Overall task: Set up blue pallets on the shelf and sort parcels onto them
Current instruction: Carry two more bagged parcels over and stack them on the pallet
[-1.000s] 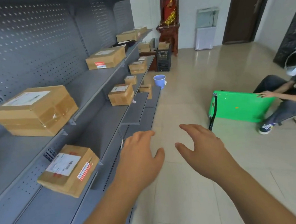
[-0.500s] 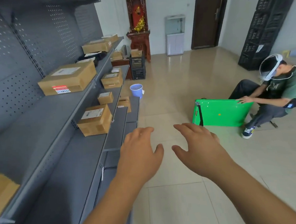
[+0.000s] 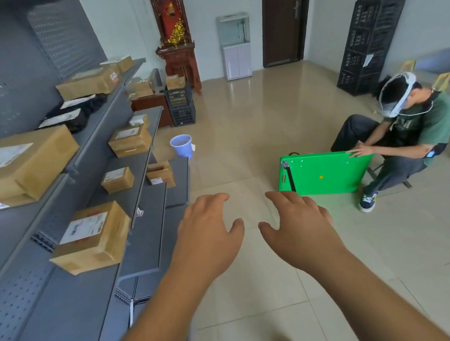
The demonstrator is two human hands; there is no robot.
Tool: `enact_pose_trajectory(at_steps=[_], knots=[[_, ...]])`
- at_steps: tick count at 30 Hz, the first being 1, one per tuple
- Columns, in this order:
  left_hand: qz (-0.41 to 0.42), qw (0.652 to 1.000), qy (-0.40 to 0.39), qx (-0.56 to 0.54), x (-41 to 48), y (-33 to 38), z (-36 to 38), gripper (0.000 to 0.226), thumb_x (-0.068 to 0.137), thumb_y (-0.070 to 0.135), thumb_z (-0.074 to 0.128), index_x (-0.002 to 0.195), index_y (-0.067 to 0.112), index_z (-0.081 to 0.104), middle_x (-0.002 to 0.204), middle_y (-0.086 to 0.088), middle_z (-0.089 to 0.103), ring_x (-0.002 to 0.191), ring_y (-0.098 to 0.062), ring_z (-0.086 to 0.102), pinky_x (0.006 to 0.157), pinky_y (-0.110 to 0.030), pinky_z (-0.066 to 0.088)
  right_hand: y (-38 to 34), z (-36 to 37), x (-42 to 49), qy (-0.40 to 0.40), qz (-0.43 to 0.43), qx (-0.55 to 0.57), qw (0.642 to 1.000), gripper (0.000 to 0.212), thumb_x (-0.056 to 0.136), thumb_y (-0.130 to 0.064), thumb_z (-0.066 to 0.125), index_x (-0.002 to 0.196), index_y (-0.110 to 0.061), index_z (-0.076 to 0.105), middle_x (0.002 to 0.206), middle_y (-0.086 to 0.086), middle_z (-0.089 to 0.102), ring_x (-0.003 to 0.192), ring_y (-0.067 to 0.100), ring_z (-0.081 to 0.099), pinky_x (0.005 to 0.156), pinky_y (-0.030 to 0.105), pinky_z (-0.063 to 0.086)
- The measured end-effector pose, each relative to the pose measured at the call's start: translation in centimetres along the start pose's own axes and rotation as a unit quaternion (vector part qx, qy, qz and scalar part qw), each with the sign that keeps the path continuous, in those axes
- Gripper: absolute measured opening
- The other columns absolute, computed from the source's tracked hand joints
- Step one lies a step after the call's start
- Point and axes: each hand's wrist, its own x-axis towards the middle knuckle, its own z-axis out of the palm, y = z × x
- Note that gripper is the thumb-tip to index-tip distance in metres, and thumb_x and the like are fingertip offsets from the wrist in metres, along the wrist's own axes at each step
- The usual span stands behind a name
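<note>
The view has swung further from the shelf (image 3: 69, 314) toward the floor (image 3: 245, 169), the left hand (image 3: 209, 230) and right hand (image 3: 299, 223) spread, palms down, holding nothing, probably freed to fetch pallets.

Small parcel storeroom, I note: grey, pegboard-backed metal shelving (image 3: 68, 301) runs along my left, carrying labelled cardboard parcels (image 3: 93, 238). Black plastic crates (image 3: 368, 32) stand stacked far right. Bare tiled floor (image 3: 244, 155) throughout.

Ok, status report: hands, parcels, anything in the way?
Left hand and right hand open, empty. Parcels on grey shelf, no blue pallets visible. Seated person with green board ahead right.
</note>
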Motion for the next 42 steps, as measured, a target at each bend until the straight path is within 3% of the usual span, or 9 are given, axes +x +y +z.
enact_pose_trajectory(at_steps=[7, 14, 34, 42], knots=[[-0.027, 0.999, 0.017, 0.003, 13.0, 3.3, 1.8, 0.054, 0.096, 0.048, 0.057, 0.147, 0.035, 0.045, 0.150, 0.013, 0.043, 0.137, -0.015, 0.036, 0.108, -0.034, 0.035, 2.3, -2.5, 13.9, -0.003, -0.038, -0.017, 0.999, 0.064, 0.090, -0.054, 0.049, 0.150, -0.036, 0.035, 0.154, -0.007, 0.044, 0.139, 0.026, 0.041, 0.111, 0.048, 0.033], [-0.058, 0.998, 0.035, 0.015, 23.2, 2.0, 2.1, 0.054, 0.095, 0.045, 0.059, 0.146, 0.034, 0.047, 0.149, 0.011, 0.046, 0.136, -0.018, 0.039, 0.106, -0.036, 0.038, 1.5, -2.0, 25.1, -0.025, -0.068, -0.031, 0.997, 0.064, 0.091, -0.053, 0.050, 0.150, -0.035, 0.035, 0.156, -0.005, 0.043, 0.139, 0.029, 0.040, 0.112, 0.049, 0.032], [-0.033, 0.999, 0.030, -0.008, 55.4, -12.7, -1.6, 0.056, 0.098, 0.044, 0.056, 0.151, 0.031, 0.042, 0.154, 0.010, 0.039, 0.142, -0.019, 0.034, 0.112, -0.036, 0.034, -10.8, 4.4, 56.7, -0.016, -0.031, -0.001, 0.999, 0.061, 0.093, -0.052, 0.049, 0.151, -0.038, 0.035, 0.157, -0.008, 0.039, 0.139, 0.024, 0.039, 0.111, 0.044, 0.033], [-0.059, 0.996, 0.060, -0.006, 65.8, -17.3, -2.5, 0.054, 0.096, 0.043, 0.059, 0.147, 0.032, 0.045, 0.145, 0.008, 0.045, 0.133, -0.020, 0.040, 0.109, -0.037, 0.039, -14.0, 7.6, 69.0, -0.026, -0.074, 0.028, 0.997, 0.061, 0.092, -0.052, 0.051, 0.149, -0.037, 0.038, 0.152, -0.009, 0.044, 0.134, 0.024, 0.044, 0.105, 0.041, 0.038]])
